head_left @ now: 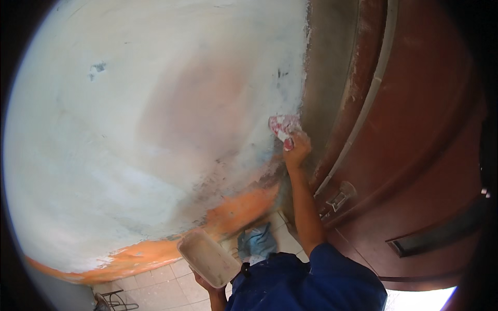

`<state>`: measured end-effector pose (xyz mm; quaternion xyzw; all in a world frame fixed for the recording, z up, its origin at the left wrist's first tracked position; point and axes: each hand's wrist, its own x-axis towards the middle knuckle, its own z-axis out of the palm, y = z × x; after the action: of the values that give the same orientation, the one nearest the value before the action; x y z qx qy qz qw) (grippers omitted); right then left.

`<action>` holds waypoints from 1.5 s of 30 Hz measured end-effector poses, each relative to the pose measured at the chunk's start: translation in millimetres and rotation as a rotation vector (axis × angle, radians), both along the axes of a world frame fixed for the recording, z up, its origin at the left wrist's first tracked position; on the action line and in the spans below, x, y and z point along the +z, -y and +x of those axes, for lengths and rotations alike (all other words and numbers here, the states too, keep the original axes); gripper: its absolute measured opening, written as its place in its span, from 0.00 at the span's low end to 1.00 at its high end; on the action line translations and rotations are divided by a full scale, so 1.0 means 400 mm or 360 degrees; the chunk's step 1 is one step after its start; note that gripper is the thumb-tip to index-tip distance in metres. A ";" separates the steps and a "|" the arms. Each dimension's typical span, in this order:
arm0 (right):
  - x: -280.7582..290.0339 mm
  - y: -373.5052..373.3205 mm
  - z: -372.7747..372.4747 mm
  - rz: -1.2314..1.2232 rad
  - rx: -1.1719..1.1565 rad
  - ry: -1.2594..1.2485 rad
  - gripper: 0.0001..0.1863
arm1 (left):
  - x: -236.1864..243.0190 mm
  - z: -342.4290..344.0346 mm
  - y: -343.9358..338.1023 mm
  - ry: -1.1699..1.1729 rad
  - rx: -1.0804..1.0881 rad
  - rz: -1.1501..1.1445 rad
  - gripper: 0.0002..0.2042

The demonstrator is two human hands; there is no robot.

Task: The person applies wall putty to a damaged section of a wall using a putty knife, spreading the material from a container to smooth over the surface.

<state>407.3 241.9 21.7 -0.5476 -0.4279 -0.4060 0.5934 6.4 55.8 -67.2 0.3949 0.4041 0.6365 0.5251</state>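
My right hand (298, 152) is closed round a putty knife (282, 127), red and smeared with white filler. Its blade lies at the right edge of the wall (119, 129), by the corner next to the door frame. Whether the blade presses on the wall is hard to tell. Low at my left side, my left hand (203, 282) grips a pale rectangular plastic tub (182, 248) from beneath. Whitish residue coats the tub's inside, and most of the left hand's fingers are hidden behind it. White coating covers most of the wall, with dark scraped patches and bare orange paint along the bottom.
A dark red door (415, 129) with a metal handle (342, 197) stands close on my right. Below the wall, a blue bag or cloth (257, 241) lies on the tiled floor (161, 287). A dark metal rack or stand (118, 300) is at the lower left.
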 end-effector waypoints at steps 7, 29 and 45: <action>0.012 0.067 -0.039 0.0128 -0.0041 -0.0033 0.13 | 0.103 0.033 -0.006 0.0854 0.0207 -0.0503 0.44; -0.024 0.040 -0.040 -0.0049 -0.0053 -0.0035 0.07 | -0.034 -0.064 0.005 0.0287 -0.0026 -0.0310 0.26; 0.268 -0.024 -0.082 0.0309 -0.0164 0.0304 0.07 | 0.009 -0.032 0.037 0.0485 0.0070 -0.0332 0.26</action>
<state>374.4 251.5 128.9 -0.4679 -0.4124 -0.5257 0.5785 -6.5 41.2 -63.7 0.2283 0.3922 0.6548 0.6044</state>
